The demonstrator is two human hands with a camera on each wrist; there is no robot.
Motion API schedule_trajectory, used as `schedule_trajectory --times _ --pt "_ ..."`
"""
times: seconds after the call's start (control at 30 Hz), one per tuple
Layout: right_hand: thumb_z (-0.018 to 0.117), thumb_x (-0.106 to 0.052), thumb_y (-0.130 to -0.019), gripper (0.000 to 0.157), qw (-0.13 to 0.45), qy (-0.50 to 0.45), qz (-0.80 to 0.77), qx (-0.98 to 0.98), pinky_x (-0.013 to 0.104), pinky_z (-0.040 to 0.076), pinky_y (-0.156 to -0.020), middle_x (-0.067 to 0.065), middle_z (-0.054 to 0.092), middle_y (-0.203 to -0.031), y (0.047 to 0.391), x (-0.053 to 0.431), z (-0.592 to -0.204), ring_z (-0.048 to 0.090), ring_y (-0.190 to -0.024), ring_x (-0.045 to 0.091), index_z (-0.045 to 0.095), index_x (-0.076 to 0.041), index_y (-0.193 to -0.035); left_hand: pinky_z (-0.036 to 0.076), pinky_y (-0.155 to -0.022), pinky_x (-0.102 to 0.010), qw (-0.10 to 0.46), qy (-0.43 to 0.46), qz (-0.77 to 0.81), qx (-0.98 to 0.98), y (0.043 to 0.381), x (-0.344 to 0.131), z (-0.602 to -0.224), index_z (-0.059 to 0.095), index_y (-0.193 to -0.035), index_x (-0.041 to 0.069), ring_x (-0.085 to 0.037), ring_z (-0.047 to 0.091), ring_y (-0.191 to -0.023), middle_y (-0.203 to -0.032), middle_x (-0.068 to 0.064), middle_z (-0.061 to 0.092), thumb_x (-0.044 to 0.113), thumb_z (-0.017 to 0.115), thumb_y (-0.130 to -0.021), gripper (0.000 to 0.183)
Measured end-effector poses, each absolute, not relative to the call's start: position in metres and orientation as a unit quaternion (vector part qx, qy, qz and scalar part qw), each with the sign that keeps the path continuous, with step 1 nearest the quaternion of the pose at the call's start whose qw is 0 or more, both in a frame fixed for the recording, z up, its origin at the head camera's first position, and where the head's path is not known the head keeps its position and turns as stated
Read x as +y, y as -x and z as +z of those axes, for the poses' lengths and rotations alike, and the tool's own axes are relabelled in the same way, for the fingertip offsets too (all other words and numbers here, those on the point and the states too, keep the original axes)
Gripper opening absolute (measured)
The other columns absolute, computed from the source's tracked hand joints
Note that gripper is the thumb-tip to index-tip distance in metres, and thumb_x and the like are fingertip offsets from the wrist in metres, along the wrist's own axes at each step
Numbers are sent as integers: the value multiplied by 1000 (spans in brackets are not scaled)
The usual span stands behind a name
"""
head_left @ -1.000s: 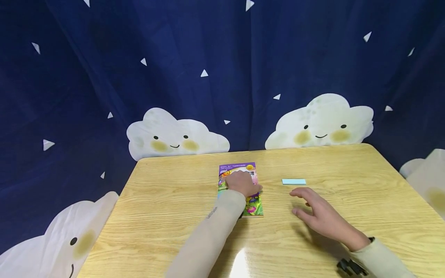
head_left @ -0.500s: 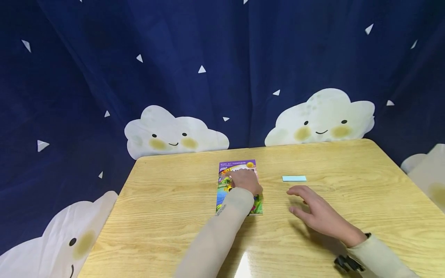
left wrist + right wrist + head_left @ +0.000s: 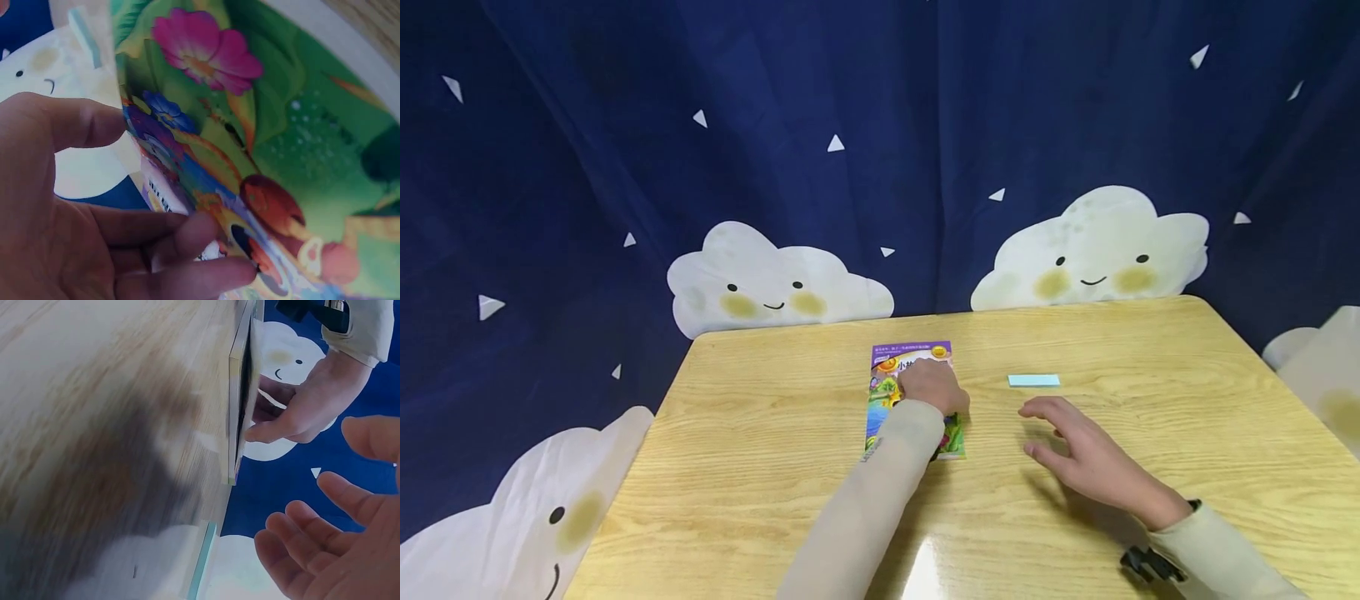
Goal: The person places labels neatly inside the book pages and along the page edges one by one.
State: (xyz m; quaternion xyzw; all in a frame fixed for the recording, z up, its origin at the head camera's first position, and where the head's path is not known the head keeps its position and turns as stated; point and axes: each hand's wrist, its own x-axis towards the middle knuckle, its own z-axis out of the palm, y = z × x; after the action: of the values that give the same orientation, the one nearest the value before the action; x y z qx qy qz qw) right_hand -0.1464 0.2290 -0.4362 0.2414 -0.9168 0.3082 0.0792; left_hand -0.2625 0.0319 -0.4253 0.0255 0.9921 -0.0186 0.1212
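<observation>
A colourful picture book [image 3: 880, 417] with a purple top band lies on the wooden table. My left hand [image 3: 931, 387] is over its front cover. In the left wrist view the thumb [image 3: 94, 125] touches the cover's edge, while the bent fingers [image 3: 187, 256] rest against the printed face, apart from the thumb. From the right wrist view, a narrow dark gap shows between the cover [image 3: 253, 375] and the pages beneath. To the right of the book my right hand [image 3: 1086, 458] hovers above the table, fingers loosely bent, holding nothing.
A thin light blue bar [image 3: 1033, 381] lies beyond the right hand, to the right of the book. Behind the table's far edge hangs a dark blue curtain [image 3: 760, 125] with white clouds.
My left hand has shifted slightly right over the cover, and its outstretched index finger no longer shows to the left. The right hand has barely moved. The head view has tilted a little.
</observation>
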Motion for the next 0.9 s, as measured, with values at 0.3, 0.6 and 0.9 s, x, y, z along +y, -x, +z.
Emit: schedule_trajectory --times 0.3,0.6,0.9 --pt "68 -13 -93 37 71 -239 305 -919 44 57 -80 12 58 -133 149 231 -440 58 -118 28 57 -12 -129 52 -65 -37 115 -40 41 992 264 24 -421 60 -63 19 -18 60 -76 -82 -2 66 40 65 -82 29" --pt "70 -13 -92 38 80 -253 303 -915 42 58 -79 12 57 -134 148 231 -437 59 -117 30 58 -12 -129 43 -51 -29 103 -79 120 984 264 11 -416 42 -52 17 -17 51 -62 -70 -2 57 26 60 -85 38" --pt "70 -13 -92 39 79 -252 296 -918 45 57 -82 14 57 -134 149 232 -437 58 -119 31 57 -9 -129 37 -50 -25 126 -69 248 958 264 -14 -420 44 -56 14 -16 45 -53 -58 -1 46 16 48 -97 41"
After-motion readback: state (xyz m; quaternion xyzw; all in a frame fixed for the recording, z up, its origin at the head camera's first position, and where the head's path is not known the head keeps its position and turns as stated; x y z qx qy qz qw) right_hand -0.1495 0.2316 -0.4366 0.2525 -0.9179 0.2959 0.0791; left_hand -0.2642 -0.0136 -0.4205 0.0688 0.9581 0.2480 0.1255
